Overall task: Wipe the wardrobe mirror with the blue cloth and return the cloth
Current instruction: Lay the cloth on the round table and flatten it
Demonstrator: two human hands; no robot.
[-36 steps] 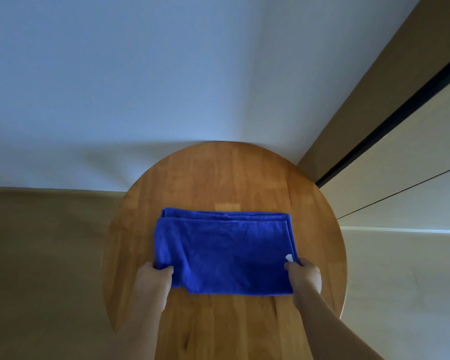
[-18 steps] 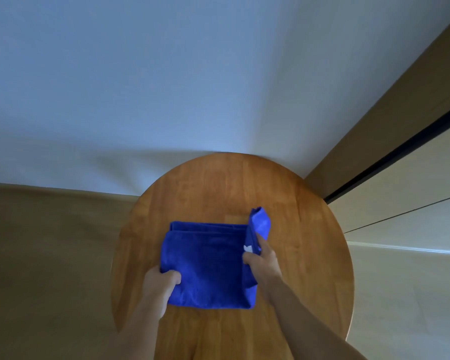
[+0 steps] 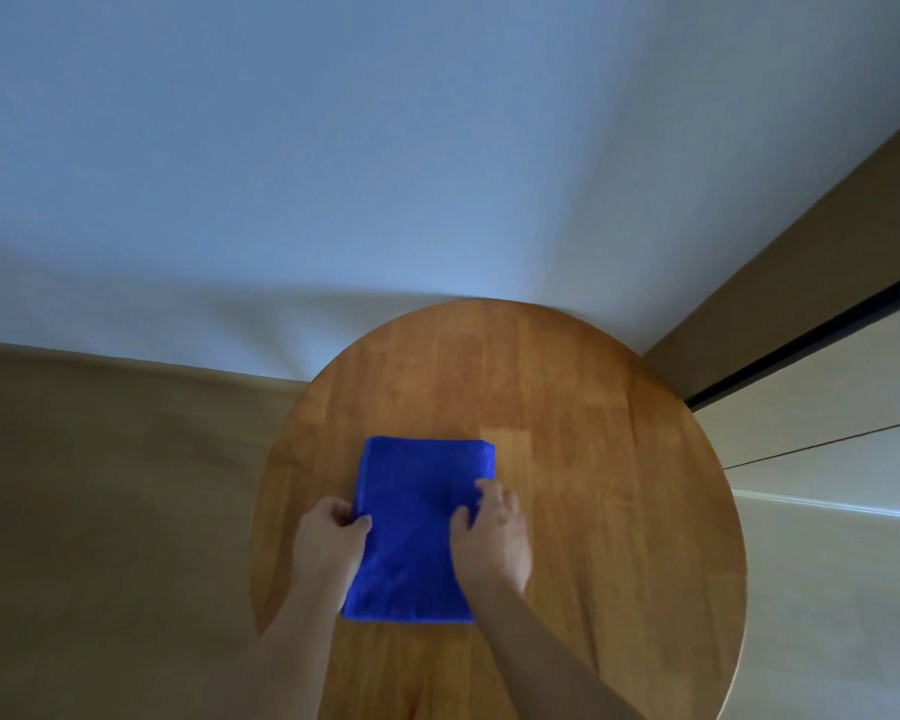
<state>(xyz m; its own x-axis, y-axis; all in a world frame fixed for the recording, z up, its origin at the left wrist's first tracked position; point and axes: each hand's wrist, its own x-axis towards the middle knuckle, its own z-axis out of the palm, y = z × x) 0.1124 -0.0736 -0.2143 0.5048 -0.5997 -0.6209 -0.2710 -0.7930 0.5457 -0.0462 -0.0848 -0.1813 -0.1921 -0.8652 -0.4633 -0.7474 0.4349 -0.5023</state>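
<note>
1. Return step, by the look of it: blue cloth (image 3: 419,527) lies folded on the round wooden counter (image 3: 593,485).
2. Your left hand (image 3: 328,543) pinches its left edge; right hand (image 3: 492,537) rests on its right side, fingers loosely curled.
3. Next: release, withdraw both.
4. Wall (image 3: 385,174) behind, sliding door (image 3: 827,387) at right; nothing blocks you.

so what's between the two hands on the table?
In the head view, only the folded blue cloth lies between them: the left hand grips its left edge, the right hand rests on its right side, on the round wooden table.
</note>
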